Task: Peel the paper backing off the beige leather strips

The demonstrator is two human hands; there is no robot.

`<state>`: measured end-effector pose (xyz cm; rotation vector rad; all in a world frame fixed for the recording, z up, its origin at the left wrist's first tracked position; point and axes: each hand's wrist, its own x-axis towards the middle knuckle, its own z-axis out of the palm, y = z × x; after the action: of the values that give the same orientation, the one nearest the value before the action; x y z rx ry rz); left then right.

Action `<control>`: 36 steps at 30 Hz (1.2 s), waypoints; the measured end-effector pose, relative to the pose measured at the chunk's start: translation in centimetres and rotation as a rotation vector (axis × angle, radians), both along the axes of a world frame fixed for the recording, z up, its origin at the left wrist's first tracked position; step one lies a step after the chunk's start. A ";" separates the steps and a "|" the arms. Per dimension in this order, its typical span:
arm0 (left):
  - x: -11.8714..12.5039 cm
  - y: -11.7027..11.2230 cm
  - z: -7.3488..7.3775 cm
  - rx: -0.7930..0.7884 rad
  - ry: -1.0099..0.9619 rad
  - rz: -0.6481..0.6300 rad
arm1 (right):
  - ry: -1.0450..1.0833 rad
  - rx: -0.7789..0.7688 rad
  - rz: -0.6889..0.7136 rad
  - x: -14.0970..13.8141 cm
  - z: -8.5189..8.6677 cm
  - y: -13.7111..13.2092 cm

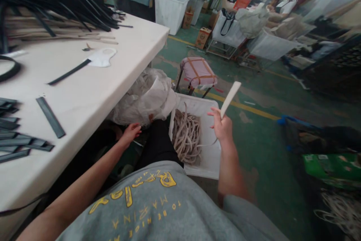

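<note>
My right hand (222,125) is closed round a pale flat strip (231,94), one end of which sticks up above the fist. A thinner length hangs below the hand toward the white bin (210,158). Inside that bin lies a tangled heap of beige strips (186,135). Lower left of a crumpled translucent plastic bag (146,98), my left hand (132,132) hovers by my knee with its fingers curled together. Whether anything is between those fingers cannot be made out.
On the white table (135,45) at left lie a pile of long black strips (70,0) and several short cut strips (22,141). A padded stool (199,71) stands behind the bin. Carts (270,43) and people are farther back. Dark bins with a green package (332,167) sit at right.
</note>
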<state>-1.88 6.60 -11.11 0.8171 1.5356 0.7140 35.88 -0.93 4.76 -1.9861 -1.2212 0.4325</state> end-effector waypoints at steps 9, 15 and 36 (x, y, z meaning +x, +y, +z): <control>3.6 6.7 -2.2 -0.013 0.041 0.035 | 0.479 -0.310 0.409 -6.1 -6.1 0.3; 4.6 6.6 -1.7 0.064 0.095 0.020 | 0.618 -0.377 0.530 -9.3 -8.7 0.8; -1.7 -5.5 9.8 0.246 -0.084 -0.036 | 0.589 -0.332 0.855 -22.9 -5.0 7.0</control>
<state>-3.54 1.09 -1.32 0.9818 1.3715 0.9115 13.03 6.11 -0.26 -1.3021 -1.6001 1.5955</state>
